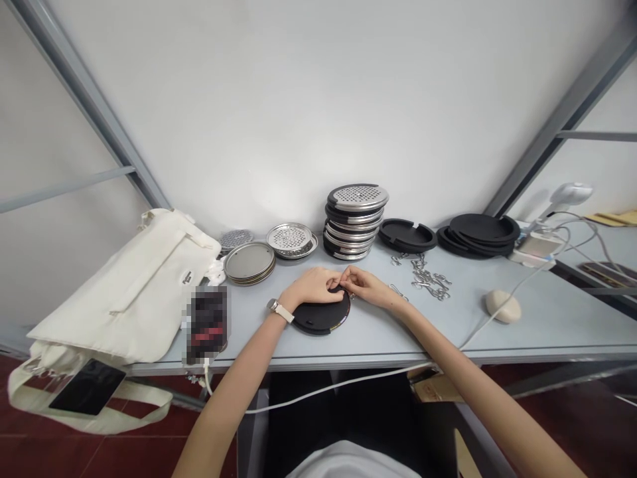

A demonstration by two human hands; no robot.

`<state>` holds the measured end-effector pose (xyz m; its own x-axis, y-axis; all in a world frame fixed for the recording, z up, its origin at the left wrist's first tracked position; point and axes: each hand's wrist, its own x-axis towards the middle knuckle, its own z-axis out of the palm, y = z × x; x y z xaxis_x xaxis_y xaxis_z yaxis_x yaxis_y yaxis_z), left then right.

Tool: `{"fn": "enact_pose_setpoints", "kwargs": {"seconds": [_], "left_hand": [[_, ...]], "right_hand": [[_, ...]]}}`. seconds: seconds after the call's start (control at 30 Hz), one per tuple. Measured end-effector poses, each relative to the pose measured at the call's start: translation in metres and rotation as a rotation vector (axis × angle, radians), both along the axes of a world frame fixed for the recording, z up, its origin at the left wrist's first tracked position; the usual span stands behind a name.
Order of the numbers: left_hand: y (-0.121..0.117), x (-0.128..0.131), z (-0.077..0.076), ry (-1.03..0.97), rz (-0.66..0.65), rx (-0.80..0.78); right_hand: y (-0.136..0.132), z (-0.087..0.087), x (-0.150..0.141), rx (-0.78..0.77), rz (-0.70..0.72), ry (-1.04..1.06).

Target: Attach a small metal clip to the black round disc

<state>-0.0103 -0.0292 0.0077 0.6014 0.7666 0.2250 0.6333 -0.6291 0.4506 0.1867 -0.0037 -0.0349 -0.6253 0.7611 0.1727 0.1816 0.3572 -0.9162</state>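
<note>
A round black disc point(318, 317) with a thin shiny rim lies on the table before me. My left hand point(316, 287) closes over its far edge, thumb laid across the top. At the disc's upper right edge, the fingertips of my right hand point(367, 287) are pinched together against those of my left. A glint of small metal shows just under the right fingers; its shape is mostly hidden. Loose silver metal hooks point(432, 282) lie to the right, with one wire piece point(398, 292) close beside my right wrist.
Behind the disc rises a stack of perforated metal discs with black rims point(355, 222). Plain metal discs point(249, 261) and perforated plates point(290, 238) sit left of it, black discs point(480, 234) right. A white bag point(124, 285), a computer mouse point(503, 306) and a white cable point(348, 382) are around.
</note>
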Motion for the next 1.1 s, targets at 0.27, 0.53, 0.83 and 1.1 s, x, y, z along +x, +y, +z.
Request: {"fn": "enact_pose_setpoints", "kwargs": {"seconds": [0.27, 0.53, 0.83, 1.1], "left_hand": [[0.0008, -0.0005, -0.0013, 0.027, 0.013, 0.005], [0.0004, -0.0001, -0.0007, 0.045, 0.014, 0.029], [-0.0007, 0.0015, 0.0008, 0.063, 0.037, 0.040], [-0.0012, 0.0009, 0.0007, 0.061, 0.029, 0.036]], "right_hand": [[0.0030, 0.0012, 0.0051, -0.012, 0.002, -0.016], [0.0037, 0.0025, 0.0072, -0.075, 0.023, 0.035], [0.0032, 0.0074, 0.0055, -0.200, -0.029, 0.017], [0.0056, 0.0029, 0.0068, -0.125, -0.028, -0.054]]}}
